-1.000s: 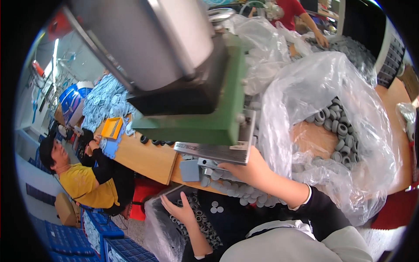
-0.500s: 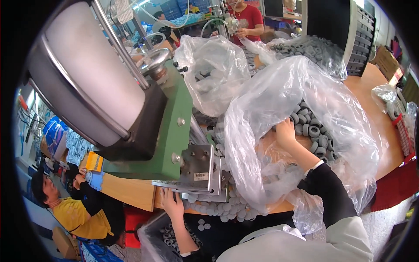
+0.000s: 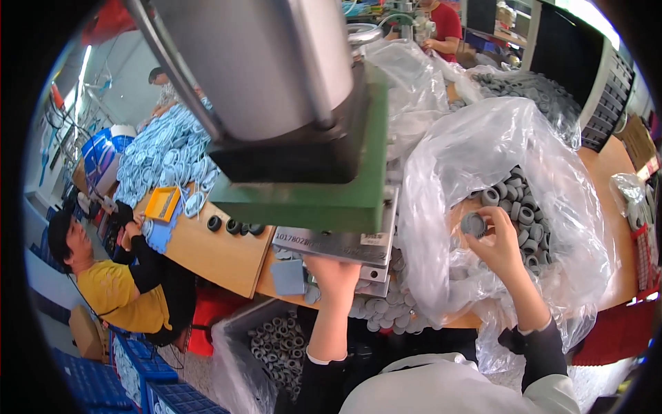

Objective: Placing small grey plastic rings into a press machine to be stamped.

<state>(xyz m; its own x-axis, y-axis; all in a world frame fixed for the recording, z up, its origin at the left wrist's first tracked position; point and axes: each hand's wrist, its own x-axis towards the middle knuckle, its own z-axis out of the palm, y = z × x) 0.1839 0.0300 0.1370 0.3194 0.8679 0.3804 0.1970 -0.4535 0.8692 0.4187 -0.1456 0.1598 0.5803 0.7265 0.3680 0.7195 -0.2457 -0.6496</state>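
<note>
In front of the open plastic bag, my right hand (image 3: 501, 243) pinches a round grey ribbed cap (image 3: 472, 224) between thumb and fingers. Behind it, a heap of grey rubber-like rings (image 3: 527, 207) lies inside the clear bag (image 3: 434, 179). My left hand (image 3: 336, 274) reaches under the metal plate (image 3: 327, 246) of a green press (image 3: 303, 200); its fingers are hidden there, so what they touch does not show. Flat grey discs (image 3: 386, 310) are scattered along the table edge beside my left hand.
The press's large grey cylinder (image 3: 276, 62) rises close in front. Below the table edge stands a lined bin (image 3: 231, 345) of grey rings. At left, a co-worker in yellow (image 3: 127, 290) sits by an orange tray (image 3: 162, 204) and piled light-blue cords (image 3: 162, 152).
My right hand has drawn back from the ring heap and now holds a grey cap. My left hand has gone in beneath the press plate. The view has turned leftward.
</note>
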